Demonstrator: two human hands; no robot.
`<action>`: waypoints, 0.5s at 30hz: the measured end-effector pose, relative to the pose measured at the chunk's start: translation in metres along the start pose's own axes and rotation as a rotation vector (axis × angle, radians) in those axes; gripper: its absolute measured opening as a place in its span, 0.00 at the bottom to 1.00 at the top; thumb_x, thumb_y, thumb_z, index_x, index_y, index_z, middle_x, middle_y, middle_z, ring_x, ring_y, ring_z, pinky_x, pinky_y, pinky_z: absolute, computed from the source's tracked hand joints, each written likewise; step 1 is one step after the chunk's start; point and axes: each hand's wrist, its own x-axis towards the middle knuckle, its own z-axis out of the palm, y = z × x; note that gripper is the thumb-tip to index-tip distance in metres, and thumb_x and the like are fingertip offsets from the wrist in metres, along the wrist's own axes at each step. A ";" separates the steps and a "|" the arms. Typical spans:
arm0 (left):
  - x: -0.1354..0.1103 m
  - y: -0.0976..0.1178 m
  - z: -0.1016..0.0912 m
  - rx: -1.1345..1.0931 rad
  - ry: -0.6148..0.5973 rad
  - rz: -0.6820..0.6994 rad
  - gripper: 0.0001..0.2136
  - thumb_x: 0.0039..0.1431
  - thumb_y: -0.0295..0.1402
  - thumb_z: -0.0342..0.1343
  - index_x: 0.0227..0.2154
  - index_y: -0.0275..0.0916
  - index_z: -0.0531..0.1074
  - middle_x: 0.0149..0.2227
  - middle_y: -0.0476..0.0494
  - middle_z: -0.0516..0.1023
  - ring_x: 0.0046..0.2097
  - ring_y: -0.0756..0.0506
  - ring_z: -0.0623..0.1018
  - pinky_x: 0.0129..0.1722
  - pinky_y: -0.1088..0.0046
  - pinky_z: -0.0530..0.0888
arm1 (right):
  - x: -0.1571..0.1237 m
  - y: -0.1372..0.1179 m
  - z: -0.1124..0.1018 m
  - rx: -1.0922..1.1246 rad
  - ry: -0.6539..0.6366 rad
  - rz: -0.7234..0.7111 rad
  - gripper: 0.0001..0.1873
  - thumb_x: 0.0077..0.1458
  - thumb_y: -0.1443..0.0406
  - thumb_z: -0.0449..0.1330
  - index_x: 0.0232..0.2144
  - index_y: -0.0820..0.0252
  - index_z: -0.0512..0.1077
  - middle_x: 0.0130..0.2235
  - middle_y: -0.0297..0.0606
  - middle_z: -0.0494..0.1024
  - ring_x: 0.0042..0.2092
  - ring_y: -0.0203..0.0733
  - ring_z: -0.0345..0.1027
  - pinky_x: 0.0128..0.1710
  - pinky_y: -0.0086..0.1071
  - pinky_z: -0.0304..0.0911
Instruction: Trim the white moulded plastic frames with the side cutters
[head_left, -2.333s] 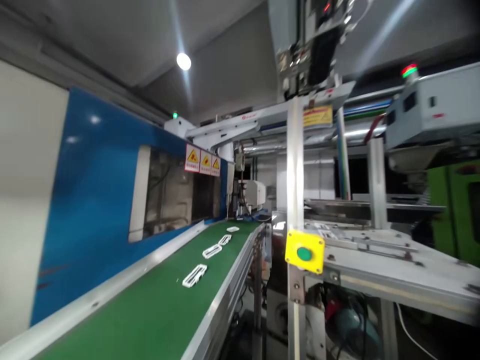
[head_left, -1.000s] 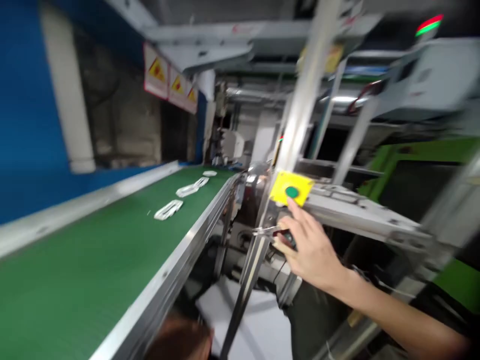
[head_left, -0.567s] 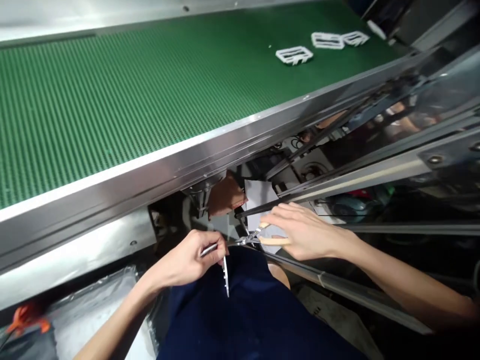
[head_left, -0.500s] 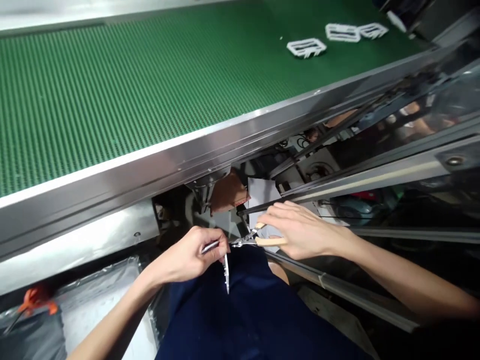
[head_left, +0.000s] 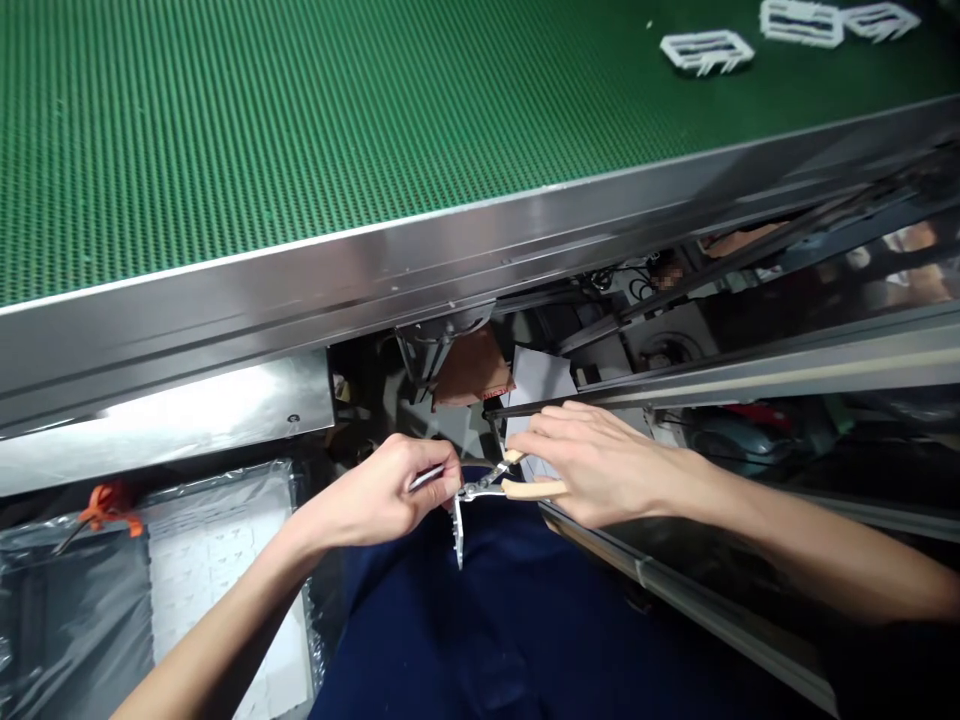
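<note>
Between the thumb and fingers of my left hand [head_left: 397, 490] is a thin white plastic part [head_left: 458, 535], held edge-on with small teeth along one side. My fingers cover its upper portion. My right hand [head_left: 589, 460] is closed around a pair of nippers [head_left: 532, 489] with cream-coloured handles. Their metal jaws reach left to the plastic part, right beside my left fingertips; whether the jaws bite on it I cannot tell. Similar white plastic frames, one lying alone [head_left: 706, 50] and two side by side [head_left: 802, 22], rest on the green conveyor belt [head_left: 300, 130].
The conveyor's metal side rail [head_left: 420, 250] runs across in front of my hands. At lower left lies a plastic-lined box [head_left: 225, 560] holding white pieces, with an orange-handled tool [head_left: 111, 508] beside it. Metal bars [head_left: 787, 365] slant across the right. Brown cardboard [head_left: 474, 370] lies below.
The view has shifted, so the frames on the belt appear farther right and higher. The nippers' handles look slightly wider apart, and their jaws have come closer to the plastic part.
</note>
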 end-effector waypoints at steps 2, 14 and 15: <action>0.001 0.000 0.000 0.028 -0.003 0.009 0.07 0.59 0.29 0.47 0.26 0.38 0.66 0.25 0.53 0.68 0.27 0.51 0.64 0.26 0.76 0.60 | 0.000 -0.002 -0.002 -0.028 0.004 -0.005 0.16 0.43 0.68 0.53 0.38 0.58 0.67 0.31 0.37 0.69 0.33 0.40 0.61 0.31 0.32 0.48; -0.001 -0.022 0.022 -0.365 0.156 -0.070 0.10 0.57 0.40 0.54 0.35 0.38 0.68 0.31 0.49 0.70 0.33 0.48 0.68 0.33 0.73 0.65 | -0.001 0.014 0.019 0.274 -0.042 0.286 0.10 0.51 0.57 0.53 0.26 0.57 0.64 0.22 0.31 0.69 0.23 0.34 0.57 0.23 0.28 0.43; -0.001 -0.027 0.028 -0.424 0.160 -0.083 0.11 0.55 0.40 0.57 0.36 0.38 0.68 0.31 0.49 0.69 0.33 0.49 0.68 0.33 0.74 0.64 | -0.002 0.017 0.025 0.331 -0.037 0.340 0.11 0.52 0.56 0.53 0.27 0.57 0.64 0.23 0.31 0.70 0.24 0.34 0.58 0.23 0.27 0.45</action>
